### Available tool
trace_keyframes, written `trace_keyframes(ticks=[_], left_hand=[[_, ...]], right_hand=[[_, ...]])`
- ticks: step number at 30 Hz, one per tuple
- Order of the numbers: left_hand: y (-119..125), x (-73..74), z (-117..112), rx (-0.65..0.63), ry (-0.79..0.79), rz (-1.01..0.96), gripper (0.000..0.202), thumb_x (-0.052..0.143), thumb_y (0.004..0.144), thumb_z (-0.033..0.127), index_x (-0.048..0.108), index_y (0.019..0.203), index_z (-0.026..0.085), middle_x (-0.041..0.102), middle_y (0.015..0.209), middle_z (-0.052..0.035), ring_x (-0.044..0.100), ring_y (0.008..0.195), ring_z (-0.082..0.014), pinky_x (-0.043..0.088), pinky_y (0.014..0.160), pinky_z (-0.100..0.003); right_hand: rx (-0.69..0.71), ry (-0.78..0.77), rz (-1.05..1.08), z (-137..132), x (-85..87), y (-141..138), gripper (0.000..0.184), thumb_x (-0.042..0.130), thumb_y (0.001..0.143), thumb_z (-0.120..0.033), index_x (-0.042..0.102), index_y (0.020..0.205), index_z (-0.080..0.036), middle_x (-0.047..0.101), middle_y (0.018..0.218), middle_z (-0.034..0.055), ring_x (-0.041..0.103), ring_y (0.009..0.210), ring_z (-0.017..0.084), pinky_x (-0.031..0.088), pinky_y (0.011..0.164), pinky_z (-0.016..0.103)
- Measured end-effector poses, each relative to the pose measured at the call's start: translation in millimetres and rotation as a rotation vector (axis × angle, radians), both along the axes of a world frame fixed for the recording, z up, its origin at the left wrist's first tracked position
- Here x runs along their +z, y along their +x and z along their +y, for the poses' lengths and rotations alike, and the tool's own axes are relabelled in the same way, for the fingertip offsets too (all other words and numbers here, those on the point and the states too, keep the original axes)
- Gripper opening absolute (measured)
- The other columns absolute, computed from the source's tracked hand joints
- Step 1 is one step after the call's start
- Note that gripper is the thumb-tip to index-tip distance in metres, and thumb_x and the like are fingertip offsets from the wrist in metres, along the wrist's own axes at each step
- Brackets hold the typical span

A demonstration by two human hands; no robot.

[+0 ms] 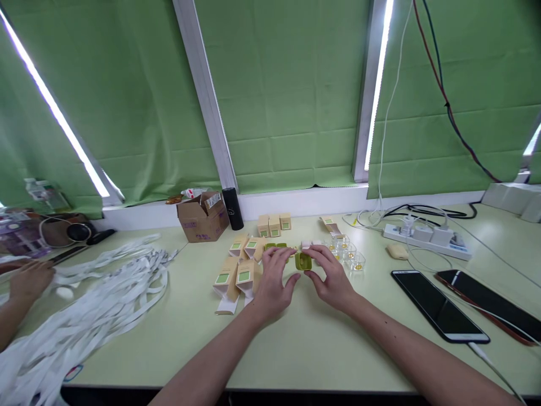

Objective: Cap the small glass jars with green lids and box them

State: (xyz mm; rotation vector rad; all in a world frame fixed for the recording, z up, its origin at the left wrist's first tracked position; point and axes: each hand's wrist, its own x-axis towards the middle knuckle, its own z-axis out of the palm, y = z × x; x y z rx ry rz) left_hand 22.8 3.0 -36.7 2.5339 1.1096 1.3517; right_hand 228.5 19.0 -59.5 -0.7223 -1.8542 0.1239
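Note:
A small square olive-green box [303,261] sits between the fingertips and thumb of my right hand [332,279], which is closed on it. My left hand [274,279] is just left of this box, thumb apart from its curved fingers; I see nothing held in it. Further green pieces [270,246] lie behind my left fingers, partly hidden. Left of that hand stand several beige cartons with green labels [226,276], the front ones with white flaps hanging open. Behind my right hand are several clear little cups with yellow contents [349,251] and small white pieces [306,244].
Three beige cartons [274,225] and an open cardboard box [203,219] stand at the back beside a black cylinder [233,208]. White straps [105,304] cover the left, near another person's hand [31,279]. Phones [439,304], cables and a power strip [426,239] lie right.

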Motion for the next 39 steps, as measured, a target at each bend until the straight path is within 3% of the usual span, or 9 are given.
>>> trace_keyframes(ticks=[5, 11, 17, 39], left_hand=[[-2.4, -3.8, 4.6, -0.004, -0.019, 0.001, 0.051, 0.062, 0.098, 0.021, 0.049, 0.147, 0.027, 0.059, 0.142, -0.0124, 0.042, 0.138, -0.0331, 0.043, 0.113, -0.058], [-4.6, -5.6, 7.2, -0.016, 0.011, 0.005, 0.051, 0.062, 0.097, 0.018, 0.053, 0.146, 0.027, 0.063, 0.135, -0.0128, 0.045, 0.133, -0.0343, 0.046, 0.11, -0.06], [-4.0, -3.9, 6.7, -0.012, 0.057, -0.02, 0.048, 0.064, 0.096, 0.016, 0.056, 0.143, 0.027, 0.066, 0.132, -0.0115, 0.046, 0.129, -0.0322, 0.047, 0.109, -0.058], [-3.9, -3.9, 6.0, -0.018, 0.055, -0.045, 0.046, 0.064, 0.097, 0.017, 0.057, 0.142, 0.027, 0.066, 0.131, -0.0106, 0.048, 0.128, -0.0314, 0.047, 0.108, -0.056]], right_hand=[[0.016, 0.086, -0.07, -0.2, 0.0, 0.6, 0.051, 0.056, 0.098, -0.013, 0.048, 0.146, -0.028, 0.063, 0.135, 0.0144, 0.06, 0.132, 0.032, 0.059, 0.105, 0.055], [0.012, 0.18, -0.148, 0.3, 0.3, 2.2, 0.035, 0.055, 0.1, -0.015, 0.057, 0.133, -0.027, 0.066, 0.133, 0.0152, 0.065, 0.126, 0.031, 0.061, 0.101, 0.054], [-0.011, 0.223, -0.194, -0.1, 1.6, 2.1, 0.034, 0.054, 0.101, -0.014, 0.059, 0.132, -0.026, 0.065, 0.134, 0.0172, 0.065, 0.125, 0.032, 0.062, 0.098, 0.053], [-0.011, 0.241, -0.185, 0.0, 1.4, -0.7, 0.032, 0.05, 0.102, -0.012, 0.059, 0.13, -0.026, 0.062, 0.132, 0.0167, 0.065, 0.122, 0.031, 0.063, 0.094, 0.052]])
